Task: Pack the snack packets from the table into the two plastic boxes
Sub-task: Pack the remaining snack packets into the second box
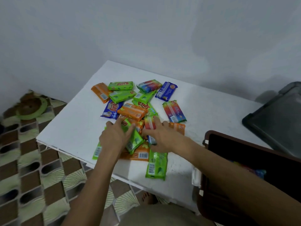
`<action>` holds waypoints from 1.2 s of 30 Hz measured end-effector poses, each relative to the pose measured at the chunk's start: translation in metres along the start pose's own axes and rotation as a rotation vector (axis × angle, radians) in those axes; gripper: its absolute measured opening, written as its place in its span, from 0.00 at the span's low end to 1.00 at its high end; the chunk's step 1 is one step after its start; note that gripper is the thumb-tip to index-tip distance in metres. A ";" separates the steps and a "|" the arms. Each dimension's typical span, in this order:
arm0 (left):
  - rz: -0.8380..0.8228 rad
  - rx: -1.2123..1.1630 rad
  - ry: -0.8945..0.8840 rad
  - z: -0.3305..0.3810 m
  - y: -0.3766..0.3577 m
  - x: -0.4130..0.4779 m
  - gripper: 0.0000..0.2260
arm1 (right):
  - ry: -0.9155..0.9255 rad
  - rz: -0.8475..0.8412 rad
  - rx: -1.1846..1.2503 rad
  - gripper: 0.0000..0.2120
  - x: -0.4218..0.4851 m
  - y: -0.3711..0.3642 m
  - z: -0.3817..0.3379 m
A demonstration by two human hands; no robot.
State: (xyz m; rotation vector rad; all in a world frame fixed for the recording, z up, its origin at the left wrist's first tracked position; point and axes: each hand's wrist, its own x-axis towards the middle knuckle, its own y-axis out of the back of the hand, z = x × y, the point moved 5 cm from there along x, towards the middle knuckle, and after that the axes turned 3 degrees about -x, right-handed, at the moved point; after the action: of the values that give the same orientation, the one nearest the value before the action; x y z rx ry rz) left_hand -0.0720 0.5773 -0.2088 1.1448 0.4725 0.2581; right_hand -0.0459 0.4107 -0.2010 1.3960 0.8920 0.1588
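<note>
- Snack packets lie in a loose, overlapping heap on the white tabletop; green, orange, blue and rainbow-coloured wrappers are mixed, and one green packet lies at the heap's near edge, close to the tabletop's front rim.
- Head view: the left hand rests on the near side of the heap, fingers spread over a green packet, grip apart and not clamped on anything I can make out.
- The right hand lies flat on the heap's near-right side, over a rainbow packet and an orange one; whether its thumb has pinched a packet underneath, I cannot tell.
- To the right of the heap stands a dark brown-rimmed box with a few packets already visible inside; beyond it, further right, is a grey box.
- Judged step: gathering a handful from the heap, with most packets not yet packed.
- The next move calls for closing both hands round a few packets and carrying them right, into the brown-rimmed box.
</note>
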 end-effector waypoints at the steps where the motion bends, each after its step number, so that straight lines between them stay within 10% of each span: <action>1: -0.002 -0.008 0.005 0.000 0.000 0.001 0.32 | 0.008 0.015 -0.027 0.26 0.001 0.000 -0.001; 19: -0.143 -1.220 -0.492 0.094 0.062 -0.067 0.14 | -0.138 0.772 0.798 0.06 -0.176 0.046 0.089; 36: -0.530 -1.483 -0.416 0.169 -0.043 -0.116 0.17 | -0.414 0.410 1.397 0.15 -0.225 -0.089 0.142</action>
State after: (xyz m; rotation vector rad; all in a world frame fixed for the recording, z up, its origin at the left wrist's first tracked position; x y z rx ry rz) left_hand -0.0934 0.3733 -0.1665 -0.3966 0.0975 -0.1239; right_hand -0.1450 0.1481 -0.1922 2.7592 0.2606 -0.5467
